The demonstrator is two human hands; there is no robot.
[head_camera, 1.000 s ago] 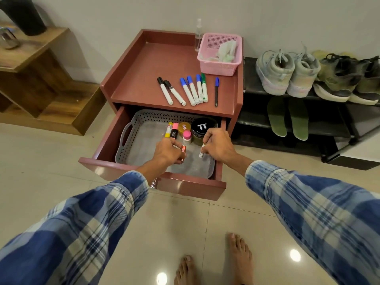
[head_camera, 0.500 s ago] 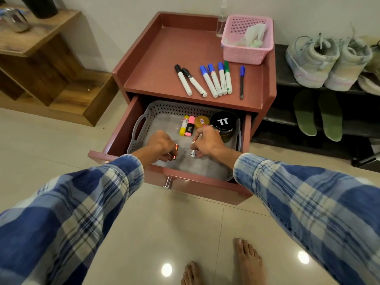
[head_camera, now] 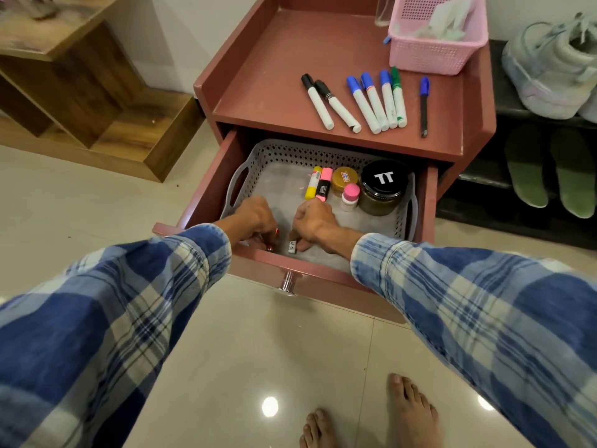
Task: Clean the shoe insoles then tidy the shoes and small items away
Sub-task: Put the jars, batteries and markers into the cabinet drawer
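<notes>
Both my hands reach into a grey perforated tray (head_camera: 237, 176) inside the open drawer (head_camera: 206, 202) of a red-brown cabinet. My left hand (head_camera: 255, 218) grips a small orange-red item (head_camera: 274, 239) low near the tray's front. My right hand (head_camera: 311, 219) grips a small white item (head_camera: 292, 246) beside it. Further back in the tray lie a yellow highlighter (head_camera: 313, 182), a pink highlighter (head_camera: 323, 185), a gold-lidded tin (head_camera: 345, 180), a pink-capped bottle (head_camera: 350, 197) and a black-lidded jar (head_camera: 382, 185). Several markers (head_camera: 371, 103) and a pen (head_camera: 424, 105) lie on the cabinet top.
A pink basket (head_camera: 433, 56) and a clear bottle (head_camera: 382, 11) stand at the cabinet top's back right. A black rack to the right holds pale sneakers (head_camera: 549, 66) above two green insoles (head_camera: 549, 169). A wooden shelf unit (head_camera: 80, 85) is at left. My bare feet (head_camera: 381, 415) stand on tiled floor.
The camera has moved closer and lower over the drawer. Both hands have come toward the tray's front edge and sunk lower, each still holding its small item.
</notes>
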